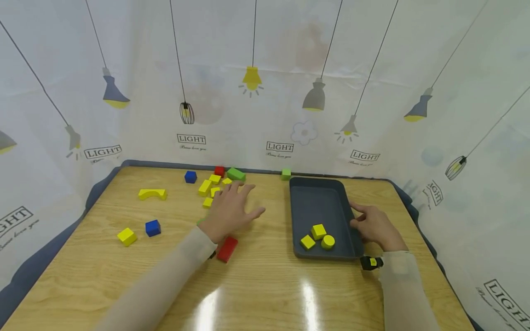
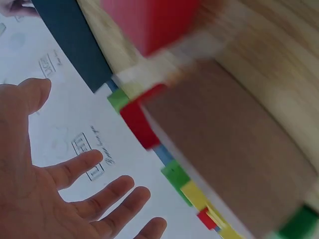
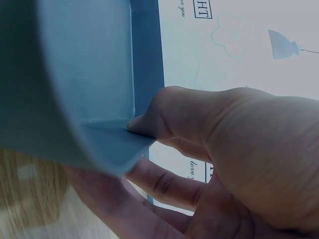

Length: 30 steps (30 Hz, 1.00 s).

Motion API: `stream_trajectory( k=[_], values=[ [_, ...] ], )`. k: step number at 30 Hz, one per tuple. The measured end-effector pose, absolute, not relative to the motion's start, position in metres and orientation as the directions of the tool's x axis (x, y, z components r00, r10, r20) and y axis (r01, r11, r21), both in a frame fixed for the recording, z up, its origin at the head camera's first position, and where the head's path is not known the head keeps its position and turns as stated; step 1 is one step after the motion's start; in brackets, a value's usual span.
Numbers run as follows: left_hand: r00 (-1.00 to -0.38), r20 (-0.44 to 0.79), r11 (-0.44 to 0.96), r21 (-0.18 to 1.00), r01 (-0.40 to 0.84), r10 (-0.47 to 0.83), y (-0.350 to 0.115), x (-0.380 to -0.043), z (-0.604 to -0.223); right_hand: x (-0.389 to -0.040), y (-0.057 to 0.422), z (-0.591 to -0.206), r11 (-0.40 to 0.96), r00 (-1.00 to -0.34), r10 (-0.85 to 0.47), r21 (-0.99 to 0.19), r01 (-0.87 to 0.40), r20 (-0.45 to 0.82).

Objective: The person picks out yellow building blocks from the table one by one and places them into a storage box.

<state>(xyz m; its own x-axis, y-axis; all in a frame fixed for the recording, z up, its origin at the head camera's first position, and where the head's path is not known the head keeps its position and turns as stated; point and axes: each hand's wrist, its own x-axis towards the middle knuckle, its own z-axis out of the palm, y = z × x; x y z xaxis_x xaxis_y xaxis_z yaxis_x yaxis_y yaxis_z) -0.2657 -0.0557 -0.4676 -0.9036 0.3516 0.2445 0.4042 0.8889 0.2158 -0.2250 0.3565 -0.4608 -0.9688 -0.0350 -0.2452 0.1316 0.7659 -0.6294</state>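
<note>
From the head view, here's the left hand (image 1: 231, 209), grip released, fingers spread over the near side of a tight yellow cluster (image 1: 204, 187). The danger, I'd say, is crowding: a red cube (image 1: 219, 171) and a green block (image 1: 236, 174) sit right behind, so a low sweep might knock neighbours askew. Over on the right of the surface (image 1: 265, 285) sits the tray (image 1: 319, 197), dark, shallow and round-cornered, with three yellow blocks (image 1: 318, 231) loose in its near end: two cubes, one cylinder. To the left wrist view: fingers apart, nothing in them, and blurred red at the top, near enough that a careless wrist could clip it. Now the right wrist view: the right hand (image 3: 219, 144) has its grip pinched on the tray's wall, thumb inside, fingers outside. A tug there could tip it and send those loose pieces sliding! The tray looks slate-blue here, smooth and thin-walled.
</note>
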Motion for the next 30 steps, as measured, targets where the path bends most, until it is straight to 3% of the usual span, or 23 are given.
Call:
stream_trajectory(
  k=[18, 30],
  values=[
    [-0.948, 0.192, 0.928, 0.225, 0.296, 0.256, -0.141, -0.282, -0.473, -0.225, 0.357, -0.463, 0.762, -0.968, -0.024, -0.632, 0.144, -0.249],
    [-0.968, 0.149, 0.931, 0.28, 0.236, 0.201, -0.156, -0.295, -0.474, -0.224, 0.358, -0.464, 0.761, -0.972, -0.028, -0.636, 0.132, -0.235]
  ],
)
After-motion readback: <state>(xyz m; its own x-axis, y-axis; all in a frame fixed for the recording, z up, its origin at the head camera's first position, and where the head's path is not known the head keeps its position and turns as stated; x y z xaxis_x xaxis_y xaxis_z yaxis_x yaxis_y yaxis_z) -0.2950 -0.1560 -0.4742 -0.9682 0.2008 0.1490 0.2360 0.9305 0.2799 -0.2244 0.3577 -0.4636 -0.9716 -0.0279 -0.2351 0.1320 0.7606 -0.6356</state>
